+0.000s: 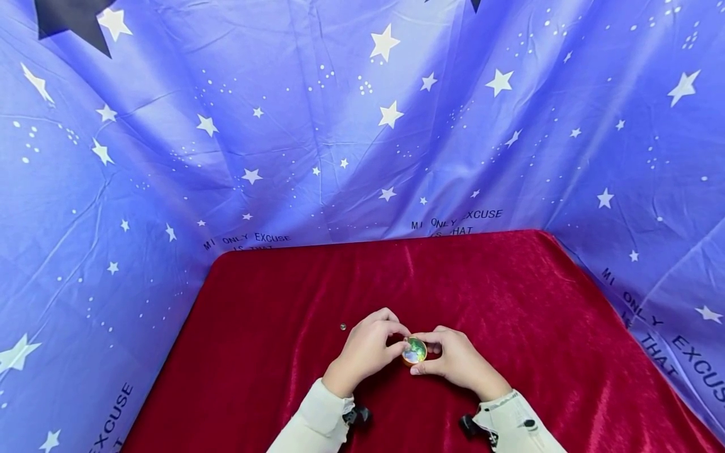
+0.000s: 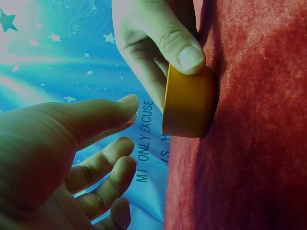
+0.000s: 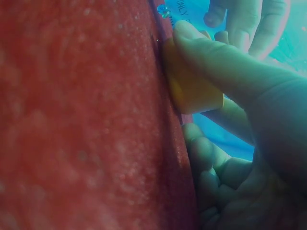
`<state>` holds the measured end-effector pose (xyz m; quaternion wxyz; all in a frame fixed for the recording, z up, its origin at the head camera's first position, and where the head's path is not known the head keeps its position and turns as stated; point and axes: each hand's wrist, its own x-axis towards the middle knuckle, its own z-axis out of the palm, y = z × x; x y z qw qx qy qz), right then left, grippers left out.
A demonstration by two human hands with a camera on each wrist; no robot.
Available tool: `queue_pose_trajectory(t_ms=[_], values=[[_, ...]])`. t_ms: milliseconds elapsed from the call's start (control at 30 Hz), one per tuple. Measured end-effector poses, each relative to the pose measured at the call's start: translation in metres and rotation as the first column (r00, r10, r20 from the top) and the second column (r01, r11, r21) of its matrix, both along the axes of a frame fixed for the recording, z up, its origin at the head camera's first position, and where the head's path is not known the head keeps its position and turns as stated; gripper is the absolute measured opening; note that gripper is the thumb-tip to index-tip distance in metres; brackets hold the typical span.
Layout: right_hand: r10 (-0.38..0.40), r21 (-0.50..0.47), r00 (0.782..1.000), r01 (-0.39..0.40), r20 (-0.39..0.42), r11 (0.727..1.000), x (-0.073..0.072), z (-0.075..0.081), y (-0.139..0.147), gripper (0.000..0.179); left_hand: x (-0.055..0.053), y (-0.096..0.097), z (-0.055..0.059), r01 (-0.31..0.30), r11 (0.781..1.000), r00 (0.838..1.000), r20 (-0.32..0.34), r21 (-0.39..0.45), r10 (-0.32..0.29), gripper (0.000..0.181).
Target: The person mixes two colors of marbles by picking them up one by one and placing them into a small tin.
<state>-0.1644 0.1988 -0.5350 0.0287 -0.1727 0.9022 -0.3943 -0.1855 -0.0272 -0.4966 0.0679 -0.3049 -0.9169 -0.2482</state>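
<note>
A small round golden-yellow cup [image 1: 415, 352] sits low on the red velvet cloth [image 1: 272, 314], its inside shining green and white from above. My right hand [image 1: 461, 362] grips it by the side, thumb on the near wall [image 2: 189, 96] and fingers behind. My left hand [image 1: 368, 346] hovers at the cup's left rim, thumb and index fingertips close together; I cannot tell whether something tiny is between them. In the left wrist view, its other fingers [image 2: 112, 182] are bent. Left of that hand, a small clear bead [image 1: 342, 326] lies on the cloth, bluish in the right wrist view.
The cloth drapes over a table whose far edge [image 1: 385, 242] meets a blue-purple curtain [image 1: 317, 126] with stars and lettering. That curtain also hangs along both sides. Dark wrist straps [image 1: 358, 415] sit at both light sleeves [image 1: 317, 418].
</note>
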Motion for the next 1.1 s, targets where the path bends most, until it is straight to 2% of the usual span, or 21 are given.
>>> queue_pose_trajectory(t_ms=[500,1100], values=[[0.000,-0.007,1.000,0.000,0.013,1.000,0.0004,0.0009,0.0001,0.059,0.0005,0.0021,-0.0008,0.010,1.000,1.000,0.001,-0.009,-0.010,0.015],[-0.002,-0.010,1.000,0.002,-0.018,1.000,0.0006,0.0002,0.0000,0.057,0.0010,0.0015,0.0004,0.013,1.000,1.000,0.001,-0.013,-0.013,0.016]])
